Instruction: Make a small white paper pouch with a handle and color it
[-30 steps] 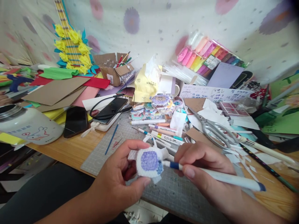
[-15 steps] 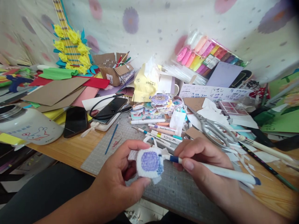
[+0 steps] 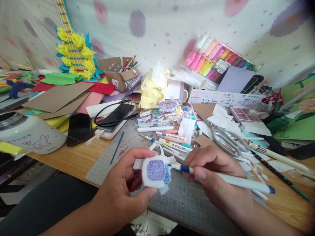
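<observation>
Between the thumb and fingers of my left hand (image 3: 128,183) is a small white textured piece (image 3: 145,172) with a purple rounded square in its middle and blue dabs along its right side. Thin white loops stick up from its top. A white marker (image 3: 236,180) with a dark blue band and dark blue end is pinched in my right hand (image 3: 216,173). Its tip meets or nearly meets the upper right edge of the piece, by the blue dabs. Both hands are above the grey cutting mat (image 3: 103,167).
Several markers (image 3: 172,144) and a stack of decorated cutouts (image 3: 157,114) lie behind my hands. Large scissors (image 3: 226,136) are at the right. Phones (image 3: 79,129), a thin blue brush (image 3: 118,146) and a white bottle (image 3: 31,134) are on the left.
The white piece has shifted slightly left in my left hand, and more blue shows along its right side. The marker stays in my right hand at that edge.
</observation>
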`<act>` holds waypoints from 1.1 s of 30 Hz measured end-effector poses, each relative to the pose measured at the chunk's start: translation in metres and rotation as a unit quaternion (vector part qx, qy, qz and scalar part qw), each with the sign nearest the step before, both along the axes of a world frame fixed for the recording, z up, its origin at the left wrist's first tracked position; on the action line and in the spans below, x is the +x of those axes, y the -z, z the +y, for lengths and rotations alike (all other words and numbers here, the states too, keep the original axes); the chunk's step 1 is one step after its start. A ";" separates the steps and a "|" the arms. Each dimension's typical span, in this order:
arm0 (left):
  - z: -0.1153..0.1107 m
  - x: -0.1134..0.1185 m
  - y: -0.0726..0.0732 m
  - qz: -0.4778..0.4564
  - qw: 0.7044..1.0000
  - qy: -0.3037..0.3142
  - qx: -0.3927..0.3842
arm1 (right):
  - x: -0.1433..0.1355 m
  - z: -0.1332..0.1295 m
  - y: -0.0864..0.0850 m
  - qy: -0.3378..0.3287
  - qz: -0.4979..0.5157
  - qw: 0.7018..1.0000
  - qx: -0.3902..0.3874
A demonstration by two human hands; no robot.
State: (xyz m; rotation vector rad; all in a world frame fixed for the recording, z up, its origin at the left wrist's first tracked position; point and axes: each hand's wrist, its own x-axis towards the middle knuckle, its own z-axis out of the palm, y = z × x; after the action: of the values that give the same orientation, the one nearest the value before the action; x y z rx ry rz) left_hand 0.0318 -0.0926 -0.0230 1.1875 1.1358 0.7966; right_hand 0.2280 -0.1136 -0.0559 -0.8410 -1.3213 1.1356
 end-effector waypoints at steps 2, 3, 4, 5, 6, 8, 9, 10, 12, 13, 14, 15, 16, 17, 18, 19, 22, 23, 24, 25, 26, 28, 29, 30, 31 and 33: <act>0.000 0.000 0.000 0.000 1.000 -0.001 -0.003 | 0.000 0.000 -0.001 -0.007 0.000 1.000 -0.005; 0.000 -0.001 0.000 0.001 1.000 -0.001 -0.004 | 0.001 0.001 -0.001 -0.019 -0.001 1.000 -0.005; 0.000 -0.001 0.000 0.003 1.000 -0.001 -0.003 | 0.001 0.001 -0.001 -0.025 -0.001 1.000 -0.005; -0.001 -0.001 0.000 0.003 1.000 -0.002 -0.002 | 0.001 0.001 -0.002 -0.023 0.001 1.000 -0.004; -0.001 -0.001 0.000 0.002 1.000 -0.002 -0.001 | 0.001 0.001 -0.002 -0.016 0.004 1.000 -0.006; -0.001 -0.001 -0.001 -0.002 1.000 -0.002 -0.002 | 0.000 0.000 -0.002 -0.004 0.013 1.000 -0.010; -0.002 -0.001 -0.001 -0.005 1.000 -0.002 -0.003 | 0.000 0.000 -0.001 -0.010 0.016 1.000 -0.009; -0.002 -0.001 -0.001 -0.008 1.000 -0.002 -0.005 | 0.000 0.000 -0.001 -0.020 0.019 1.000 -0.005; -0.002 -0.001 -0.002 -0.012 1.000 -0.002 -0.009 | 0.000 0.000 -0.001 -0.032 0.019 0.999 -0.004; -0.002 0.000 -0.002 -0.012 1.000 -0.002 -0.011 | 0.000 0.000 -0.001 -0.028 0.018 0.999 -0.007; -0.002 0.000 -0.001 -0.012 1.000 -0.002 -0.011 | 0.000 0.000 -0.001 -0.020 0.019 1.000 -0.012; -0.002 -0.001 -0.001 -0.011 1.000 0.000 -0.010 | 0.000 0.000 -0.001 -0.014 0.020 1.000 -0.016; -0.002 -0.001 0.000 -0.010 1.000 0.002 -0.008 | 0.000 0.000 -0.001 -0.014 0.021 1.000 -0.018; -0.002 -0.001 0.001 -0.008 1.000 0.006 -0.005 | 0.000 0.001 -0.001 -0.017 0.022 0.999 -0.016; -0.002 -0.001 0.002 -0.006 1.000 0.010 -0.003 | 0.000 0.001 0.000 -0.023 0.023 0.999 -0.012; -0.002 -0.002 0.003 -0.003 1.000 0.016 -0.003 | 0.000 0.001 0.000 -0.024 0.023 0.999 -0.007; -0.002 -0.003 0.006 0.007 0.999 0.040 -0.012 | 0.000 0.002 0.001 -0.012 0.022 1.000 -0.005; -0.002 -0.004 0.006 0.014 0.999 0.047 -0.014 | 0.001 0.002 0.001 -0.012 0.023 1.000 -0.009; -0.002 -0.004 0.007 0.021 0.998 0.053 -0.015 | 0.001 0.003 0.000 -0.019 0.024 0.999 -0.012; -0.002 -0.004 0.007 0.028 0.998 0.057 -0.013 | 0.001 0.003 0.000 -0.028 0.027 0.999 -0.014; -0.002 -0.004 0.007 0.033 0.998 0.059 -0.013 | 0.001 0.003 -0.001 -0.035 0.028 0.999 -0.016; -0.002 -0.004 0.006 0.037 0.997 0.059 -0.017 | 0.002 0.003 -0.002 -0.031 0.030 0.999 -0.020; -0.002 -0.004 0.006 0.037 0.997 0.059 -0.021 | 0.002 0.003 -0.002 -0.025 0.027 0.999 -0.023; -0.002 -0.004 0.006 0.039 0.997 0.058 -0.022 | 0.002 0.003 -0.002 -0.021 0.024 0.999 -0.027; -0.002 -0.003 0.006 0.042 0.997 0.058 -0.022 | 0.003 0.003 -0.002 -0.021 0.023 0.999 -0.030; -0.002 -0.003 0.006 0.046 0.997 0.061 -0.016 | 0.003 0.004 -0.002 -0.040 0.022 0.999 -0.027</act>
State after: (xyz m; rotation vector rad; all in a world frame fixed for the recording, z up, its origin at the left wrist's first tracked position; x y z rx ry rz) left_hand 0.0288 -0.0946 -0.0289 1.2640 1.1346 0.6338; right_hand 0.2307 -0.1099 -0.0539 -0.8049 -1.3014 1.2507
